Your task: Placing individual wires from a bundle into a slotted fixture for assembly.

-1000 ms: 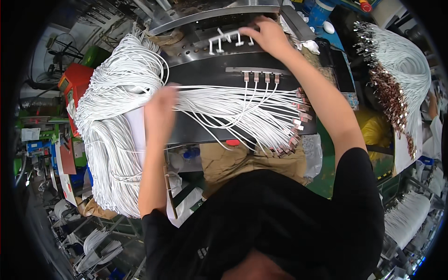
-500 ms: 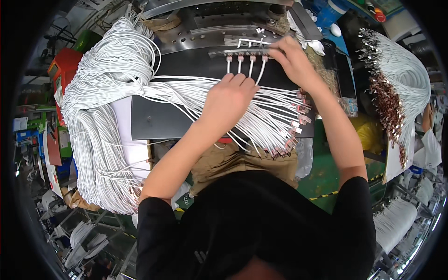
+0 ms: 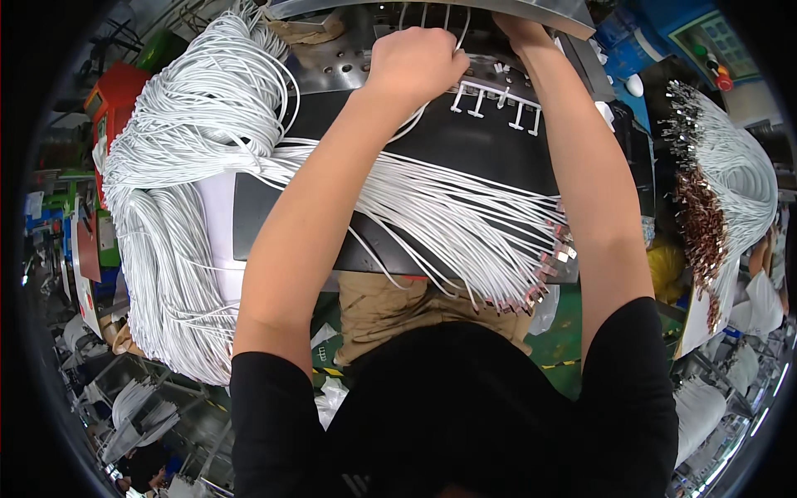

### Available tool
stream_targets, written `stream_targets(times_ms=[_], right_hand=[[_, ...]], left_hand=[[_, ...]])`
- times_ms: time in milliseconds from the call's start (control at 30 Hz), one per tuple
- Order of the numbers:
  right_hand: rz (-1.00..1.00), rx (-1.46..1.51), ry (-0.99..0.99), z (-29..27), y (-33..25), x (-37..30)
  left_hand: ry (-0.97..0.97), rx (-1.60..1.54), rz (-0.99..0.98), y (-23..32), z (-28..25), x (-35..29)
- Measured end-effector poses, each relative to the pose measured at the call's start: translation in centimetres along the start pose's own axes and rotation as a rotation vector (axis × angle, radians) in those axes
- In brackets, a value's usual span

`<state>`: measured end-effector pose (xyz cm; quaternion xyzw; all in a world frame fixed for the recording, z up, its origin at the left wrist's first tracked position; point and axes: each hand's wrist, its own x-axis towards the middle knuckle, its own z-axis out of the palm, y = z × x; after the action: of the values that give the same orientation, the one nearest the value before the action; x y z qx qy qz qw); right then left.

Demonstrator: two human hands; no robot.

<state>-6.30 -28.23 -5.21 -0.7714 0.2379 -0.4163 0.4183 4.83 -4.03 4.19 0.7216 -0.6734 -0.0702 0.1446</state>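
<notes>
My left hand (image 3: pixel 415 62) is a closed fist at the far edge of the black mat (image 3: pixel 390 141), gripping a few thin white cables (image 3: pixel 432 21) that run up into the grey machine (image 3: pixel 332 66). My right hand (image 3: pixel 516 25) reaches under the machine's metal cover (image 3: pixel 432 7), and its fingers are hidden. Just below both hands sits a row of small white T-shaped pegs (image 3: pixel 498 98). A fan of white cables (image 3: pixel 448 212) lies across the mat under my forearms. Their metal terminals (image 3: pixel 548 270) hang over the near right edge.
A thick coil of white cables (image 3: pixel 183 166) is heaped at the left and drapes off the table. At the right lies another cable bundle with brown metal ends (image 3: pixel 706 216). A blue control box with buttons (image 3: pixel 706 50) stands at the far right. Orange and green bins (image 3: pixel 108 100) stand at the left.
My left hand went from the cable coil at the left across the mat and up to the machine. My right hand rose from the row of pegs to under the metal cover.
</notes>
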Motion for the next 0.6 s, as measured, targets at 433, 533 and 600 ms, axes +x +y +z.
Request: stream_targets(times_ms=[433,533,600], right_hand=[[-0.264,-0.635,-0.108,1.6,-11.2,-7.9],[-0.448,-0.725,-0.247,2.8,-13.1,-9.1],[-0.249,-0.773,-0.232,3.5,-13.6,-9.2]], left_hand=[[0.362,-0.264,0.122,-3.8,1.4,1.2],[0.373,-0.102,0.109,-4.4,1.8,0.6],[0.444,0.014,0.15,-4.7,2.1,0.8]])
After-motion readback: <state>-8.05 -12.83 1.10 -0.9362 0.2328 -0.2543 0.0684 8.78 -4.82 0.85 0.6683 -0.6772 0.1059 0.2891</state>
